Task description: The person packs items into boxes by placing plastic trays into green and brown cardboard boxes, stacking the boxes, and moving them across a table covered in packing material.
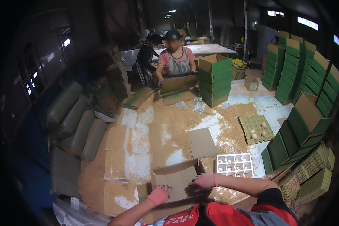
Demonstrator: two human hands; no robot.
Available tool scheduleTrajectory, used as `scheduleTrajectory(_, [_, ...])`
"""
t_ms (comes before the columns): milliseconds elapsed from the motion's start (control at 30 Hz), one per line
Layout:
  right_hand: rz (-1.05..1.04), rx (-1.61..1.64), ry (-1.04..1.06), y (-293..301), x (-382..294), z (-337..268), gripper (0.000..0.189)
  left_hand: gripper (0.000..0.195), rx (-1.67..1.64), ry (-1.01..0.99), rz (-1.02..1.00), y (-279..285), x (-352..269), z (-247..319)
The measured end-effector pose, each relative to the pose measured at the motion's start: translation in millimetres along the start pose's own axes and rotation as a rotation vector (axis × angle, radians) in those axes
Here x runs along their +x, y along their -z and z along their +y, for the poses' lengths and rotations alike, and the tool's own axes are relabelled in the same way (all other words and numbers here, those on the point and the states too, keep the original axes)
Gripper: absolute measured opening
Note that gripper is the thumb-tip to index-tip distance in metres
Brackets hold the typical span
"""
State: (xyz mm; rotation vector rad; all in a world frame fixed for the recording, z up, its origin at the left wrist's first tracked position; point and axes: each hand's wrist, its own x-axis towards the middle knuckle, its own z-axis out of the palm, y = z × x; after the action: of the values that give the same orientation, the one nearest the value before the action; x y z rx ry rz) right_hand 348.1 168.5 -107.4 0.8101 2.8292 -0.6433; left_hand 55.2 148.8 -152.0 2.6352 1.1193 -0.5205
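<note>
My left hand point(160, 194), in a pink glove, rests on the near left side of an open cardboard box point(175, 180). My right hand point(204, 181), gloved alike, reaches over the box's right side, its fingers at the inner wall. Whether either hand grips the cardboard I cannot tell. The box looks empty, with flaps visible on its floor. Beyond it lies a flat cardboard sheet point(202, 143). A white molded tray with square cells point(234, 165) sits to the right of the box.
Loose brown chaff-like material point(158, 127) covers much of the white table. An egg tray point(255, 124) holds several eggs. Green cardboard boxes point(296, 130) stand stacked at right, beside piled egg trays point(313, 183). Across the table, a person point(175, 59) handles cardboard near another box stack point(215, 82).
</note>
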Motion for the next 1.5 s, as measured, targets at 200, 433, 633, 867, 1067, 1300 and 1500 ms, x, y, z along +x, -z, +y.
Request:
scheduleTrajectory(200, [-0.049, -0.131, -0.314, -12, 10, -1, 0.034, 0.045, -0.294, -0.092, 0.04, 24, 0, -15])
scheduleTrajectory(433, [0.415, 1.522, -0.602, -107, -26, 77, 0.074, 0.071, -1.761, 0.184, 0.282, -51, -13, -29])
scheduleTrajectory(633, [0.582, 1.282, -0.65, -103, 24, 23, 0.092, 0.083, -1.091, 0.318, 0.764, -128, 31, -24])
scheduleTrajectory(867, [0.859, 0.841, -0.666, 16, -24, -21, 0.097, 0.05, -2.366, 0.222, 0.561, -61, 12, -15])
scheduleTrajectory(1067, [1.675, -0.149, -0.691, 134, -318, -57, 0.04, 0.048, -2.315, -0.076, 0.291, 91, 72, 92])
scheduleTrajectory(1300, [2.327, 0.369, -0.639, 16, -730, 64, 0.062, 0.048, -2.261, -0.732, -0.379, 339, 185, 343])
scheduleTrajectory(1500, [2.095, 0.418, -0.322, -38, -737, 198, 0.048, 0.057, -1.902, -0.626, -0.583, 453, 293, 489])
